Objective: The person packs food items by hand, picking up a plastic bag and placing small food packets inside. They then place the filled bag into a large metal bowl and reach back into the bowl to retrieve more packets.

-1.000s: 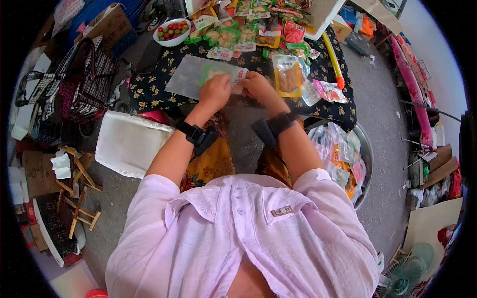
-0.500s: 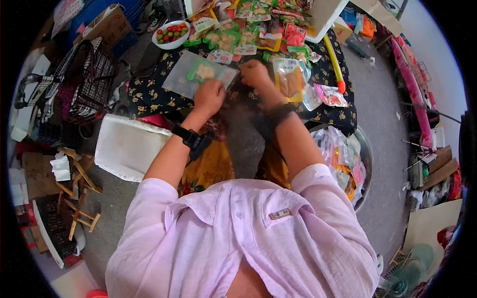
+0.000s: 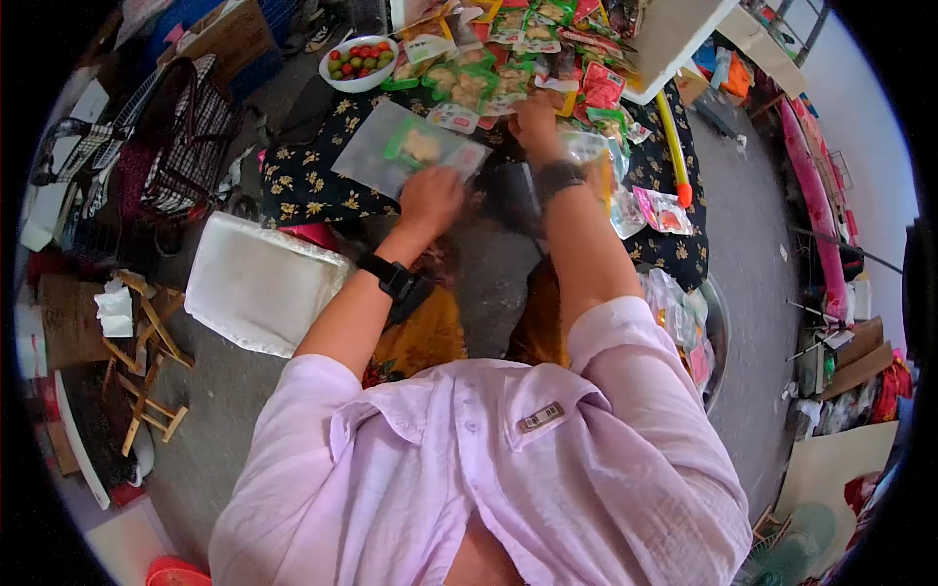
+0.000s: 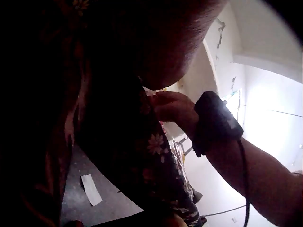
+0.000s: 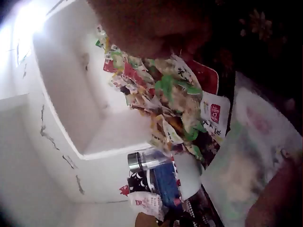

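Observation:
A frosted plastic bag [image 3: 367, 156] lies on the flowered tablecloth with a green-edged food packet [image 3: 420, 146] inside it. The left hand [image 3: 432, 202] grips the bag's near edge; in the right wrist view its fingers [image 5: 277, 194] show at the bag. My right hand [image 3: 535, 125] reaches over the near side of a pile of food packets [image 3: 471, 86], fingertips right at the packets. It is dark in the right wrist view, where its fingers overlap the pile. A yellow-edged packet [image 3: 589, 148] lies beside the right wrist, partly covered by it.
A white bowl of red and green fruit [image 3: 359, 65] stands at the far left of the table. A white foam box [image 3: 674, 49] rises behind the pile. A yellow tube with an orange end [image 3: 674, 146] lies right; another foam box [image 3: 264, 283] sits low on the left.
My right hand has let go of the bag and moved forward to the packet pile. The left hand stays at the bag's near edge. The head view has shifted slightly.

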